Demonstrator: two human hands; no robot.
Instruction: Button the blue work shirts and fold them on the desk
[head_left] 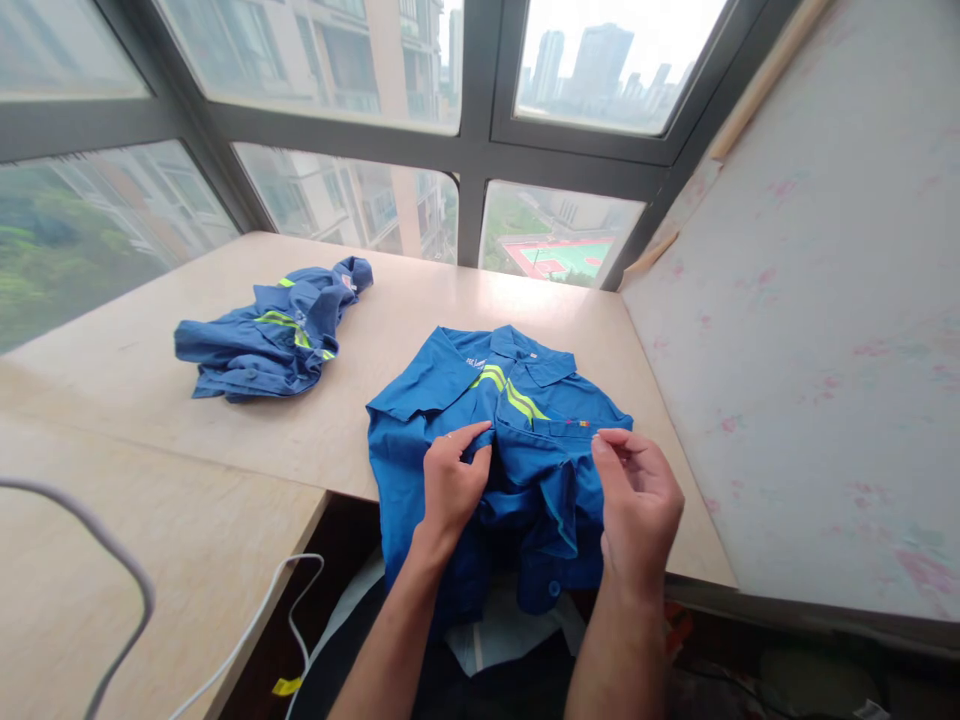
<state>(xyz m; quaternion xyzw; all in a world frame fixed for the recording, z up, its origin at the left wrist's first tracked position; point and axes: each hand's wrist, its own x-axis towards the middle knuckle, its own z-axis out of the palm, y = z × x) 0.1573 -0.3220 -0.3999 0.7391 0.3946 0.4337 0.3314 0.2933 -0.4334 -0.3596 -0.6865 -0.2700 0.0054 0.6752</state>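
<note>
A blue work jacket [450,400] with yellow-green reflective stripes lies spread in front of me, collar away from me, its lower part hanging over the table's near edge. My left hand [456,478] is closed, pinching the cloth near the front opening, just below the stripes. At the chest on the right side, my right hand [637,490] is closed in a pinch on the cloth's edge, beside a small coloured mark. Between the hands the fabric is drawn up in folds. One sleeve is bunched below them, its buttoned cuff showing.
A second blue garment [277,335] with similar stripes lies crumpled at the left on the pale tabletop [150,440]. A grey cable [112,550] and a white cord [255,620] run at the lower left. Windows stand behind; a flower-patterned wall [810,350] bounds the right.
</note>
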